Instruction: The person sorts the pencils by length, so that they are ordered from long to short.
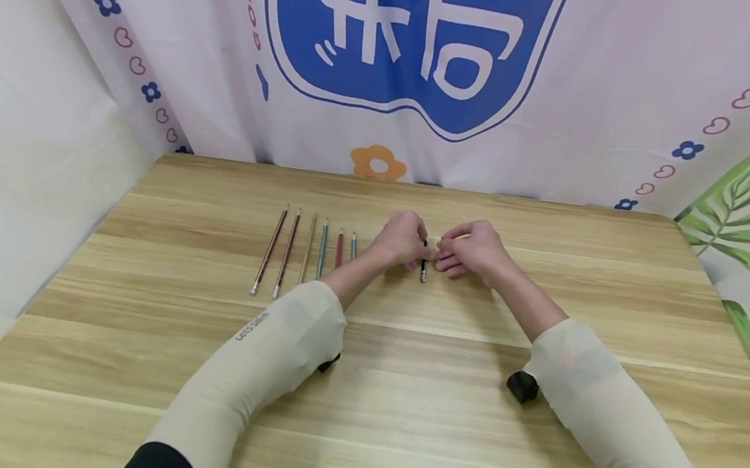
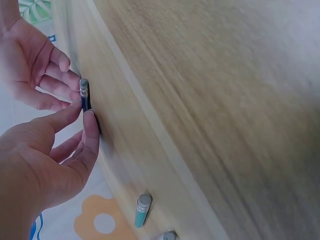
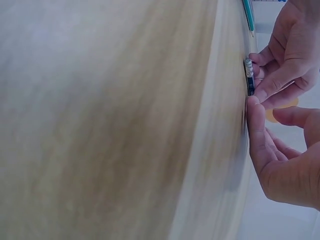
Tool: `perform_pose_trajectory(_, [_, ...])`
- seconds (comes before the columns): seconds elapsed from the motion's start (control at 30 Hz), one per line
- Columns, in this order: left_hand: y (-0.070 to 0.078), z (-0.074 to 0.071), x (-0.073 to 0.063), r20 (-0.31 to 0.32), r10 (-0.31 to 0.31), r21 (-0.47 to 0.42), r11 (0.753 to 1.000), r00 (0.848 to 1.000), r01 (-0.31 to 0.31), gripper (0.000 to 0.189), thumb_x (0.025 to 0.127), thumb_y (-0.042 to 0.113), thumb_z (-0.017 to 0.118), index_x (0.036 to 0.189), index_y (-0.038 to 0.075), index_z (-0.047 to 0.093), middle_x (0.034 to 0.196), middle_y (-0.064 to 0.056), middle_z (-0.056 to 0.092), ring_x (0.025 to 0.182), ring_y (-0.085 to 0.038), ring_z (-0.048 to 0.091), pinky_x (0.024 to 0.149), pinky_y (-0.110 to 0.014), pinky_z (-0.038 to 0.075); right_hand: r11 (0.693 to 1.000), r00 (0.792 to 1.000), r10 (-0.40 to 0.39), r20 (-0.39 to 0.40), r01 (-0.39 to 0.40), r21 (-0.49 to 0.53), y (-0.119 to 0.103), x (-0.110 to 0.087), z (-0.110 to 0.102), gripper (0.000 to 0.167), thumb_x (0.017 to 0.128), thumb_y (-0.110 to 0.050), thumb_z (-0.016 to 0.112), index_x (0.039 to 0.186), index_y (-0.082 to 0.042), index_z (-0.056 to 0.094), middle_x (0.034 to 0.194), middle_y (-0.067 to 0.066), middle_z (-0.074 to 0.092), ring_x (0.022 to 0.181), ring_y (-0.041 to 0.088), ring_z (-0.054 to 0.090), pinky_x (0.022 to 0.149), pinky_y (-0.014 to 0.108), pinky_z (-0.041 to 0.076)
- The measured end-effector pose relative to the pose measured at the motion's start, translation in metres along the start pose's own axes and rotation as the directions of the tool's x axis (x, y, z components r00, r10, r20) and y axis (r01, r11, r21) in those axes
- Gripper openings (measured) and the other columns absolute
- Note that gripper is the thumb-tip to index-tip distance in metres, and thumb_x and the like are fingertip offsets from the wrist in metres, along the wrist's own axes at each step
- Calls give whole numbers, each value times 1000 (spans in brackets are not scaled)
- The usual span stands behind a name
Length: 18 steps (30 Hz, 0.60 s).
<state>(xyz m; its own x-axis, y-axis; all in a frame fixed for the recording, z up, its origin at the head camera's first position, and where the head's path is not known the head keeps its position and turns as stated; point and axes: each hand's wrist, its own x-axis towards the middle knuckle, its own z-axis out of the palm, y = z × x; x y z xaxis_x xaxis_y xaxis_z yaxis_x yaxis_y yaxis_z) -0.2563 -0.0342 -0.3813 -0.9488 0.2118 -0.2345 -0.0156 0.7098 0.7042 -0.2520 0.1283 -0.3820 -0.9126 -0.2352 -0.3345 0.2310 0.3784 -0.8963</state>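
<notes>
Thumb and fingers of my left hand (image 1: 402, 238) pinch a short dark pencil (image 1: 423, 272). It lies on the table with its metal-banded eraser end toward me; in the left wrist view that eraser end (image 2: 84, 85) sticks out beside the fingertips. Just to the right is my right hand (image 1: 472, 248), its fingers loosely bent and close to the pencil. In the right wrist view, its thumb and forefinger stand apart with nothing between them, and a fingertip (image 3: 253, 100) is beside the pencil (image 3: 250, 75); whether they touch, I cannot tell.
Left of my hands several pencils lie side by side: two dark red ones (image 1: 268, 253), a tan one (image 1: 308, 246), teal ones (image 1: 322, 247) and a shorter red one (image 1: 339, 245). My left forearm covers some lower ends. A printed curtain (image 1: 562, 154) hangs behind the wooden table (image 1: 424, 422).
</notes>
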Motion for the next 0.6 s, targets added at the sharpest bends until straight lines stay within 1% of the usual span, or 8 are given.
perform_pose_trajectory(0.17, [0, 1, 1, -6, 12, 12, 1000, 1000, -12, 19, 91, 2, 79, 102, -7, 66, 80, -15, 71, 51, -13, 62, 50, -19, 57, 1000, 1000, 3, 4, -3, 5, 0, 1, 0, 33, 102, -4, 60, 128, 15, 56, 108, 31, 73, 69, 16, 75, 63, 26, 65])
perform_pose_trajectory(0.27, [0, 1, 2, -14, 20, 15, 1000, 1000, -20, 16, 90, -1, 78, 99, -6, 66, 78, -14, 70, 51, -13, 62, 51, -19, 58, 1000, 1000, 5, -1, -5, 6, 0, 0, -1, 32, 102, -5, 60, 128, 15, 57, 106, 30, 73, 68, 16, 75, 63, 26, 64])
perform_pose_trajectory(0.37, [0, 1, 2, -20, 26, 22, 999, 999, -26, 15, 90, 0, 78, 88, -2, 64, 70, -9, 67, 50, -13, 62, 50, -19, 57, 1000, 1000, 11, -1, -11, 4, 0, 0, -1, 32, 102, -5, 61, 128, 14, 57, 107, 29, 73, 68, 16, 75, 63, 26, 65])
perform_pose_trajectory(0.5, [1, 2, 1, -24, 20, 28, 999, 1000, -19, 33, 92, 3, 78, 69, 5, 54, 56, -3, 57, 47, -13, 60, 44, -18, 53, 1000, 1000, 14, 5, -14, -2, -1, 0, 0, 32, 102, -6, 61, 128, 14, 57, 109, 30, 72, 69, 16, 75, 63, 27, 65])
perform_pose_trajectory(0.6, [2, 3, 0, -31, 16, 33, 999, 999, -15, 41, 92, 3, 77, 63, 8, 48, 50, 0, 51, 45, -13, 59, 42, -17, 50, 1000, 1000, 14, 6, -14, -4, -1, 0, 0, 32, 103, -6, 60, 128, 13, 58, 110, 31, 72, 70, 17, 75, 63, 27, 65])
